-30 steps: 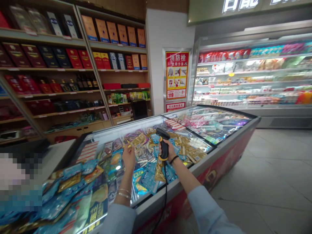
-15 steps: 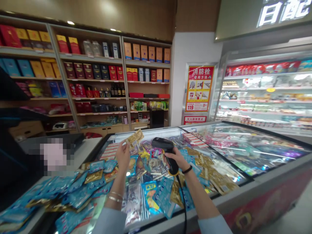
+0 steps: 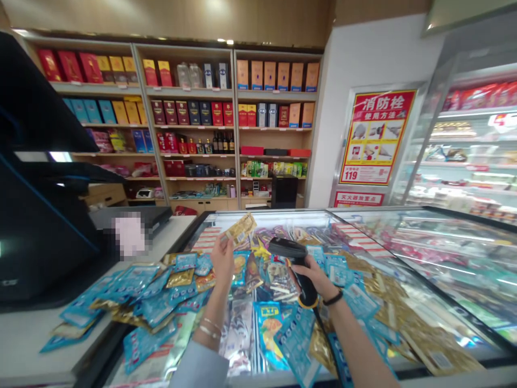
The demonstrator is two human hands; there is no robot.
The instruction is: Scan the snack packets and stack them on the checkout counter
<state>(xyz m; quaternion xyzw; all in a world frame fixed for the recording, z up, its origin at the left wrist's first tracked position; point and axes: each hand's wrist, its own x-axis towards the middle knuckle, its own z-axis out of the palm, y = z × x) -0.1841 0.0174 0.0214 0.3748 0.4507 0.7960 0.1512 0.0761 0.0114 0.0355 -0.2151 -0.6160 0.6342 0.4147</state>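
Pinched in the fingers of my left hand (image 3: 222, 257) is a gold foil packet (image 3: 241, 229), its barcode side facing me. My right hand (image 3: 316, 276) is wrapped round the grip of a black barcode scanner (image 3: 288, 249), whose head points left toward the packet, a short way apart from it. The scanner's cord hangs down along my right forearm. Below both hands lies a freezer's glass top (image 3: 242, 302) strewn with packets. Blue packets (image 3: 155, 302) mixed with gold ones are heaped on the left, and more gold packets (image 3: 404, 318) lie spread on the right.
A white counter (image 3: 36, 334) with a black checkout machine (image 3: 44, 215) stands at the left. Behind the freezer, shelves (image 3: 194, 94) hold boxed goods and bottles. A red fire-hydrant poster (image 3: 375, 137) hangs on the wall, beside a lit refrigerated display (image 3: 472, 151) at the right.
The view has swung left, so everything sits further right in the picture. My left hand still holds the gold packet and my right hand the scanner, at much the same distance apart.
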